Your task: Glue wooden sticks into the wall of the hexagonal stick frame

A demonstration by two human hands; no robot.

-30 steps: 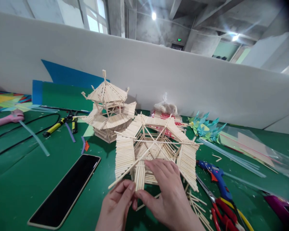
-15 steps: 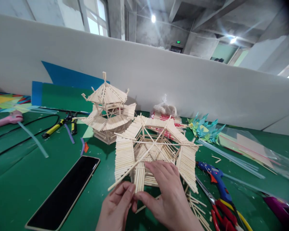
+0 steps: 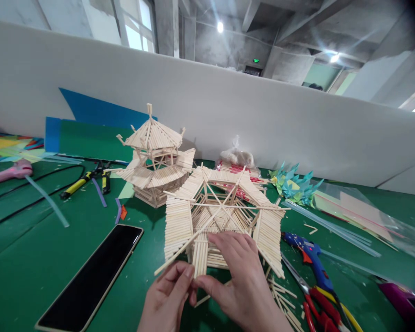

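A hexagonal roof frame built of thin wooden sticks [image 3: 221, 210] rests tilted on the green table. My left hand [image 3: 168, 295] pinches the lower end of its near stick panel, fingers closed. My right hand [image 3: 240, 281] lies over the near edge of the frame, its thumb pressing the same panel from the right and its fingers curled on the sticks. Behind the frame stands a finished two-tier stick pavilion [image 3: 154, 157].
A black phone [image 3: 90, 274] lies at the left front. A blue glue gun [image 3: 309, 256], red-handled scissors [image 3: 314, 302] and loose sticks [image 3: 283, 297] lie at the right. Yellow-handled pliers [image 3: 86, 177], black cables, coloured paper, paper stars [image 3: 295, 184] and a white partition stand behind.
The view has shifted slightly; both hands keep their hold on the near panel of the stick frame with hardly any movement.
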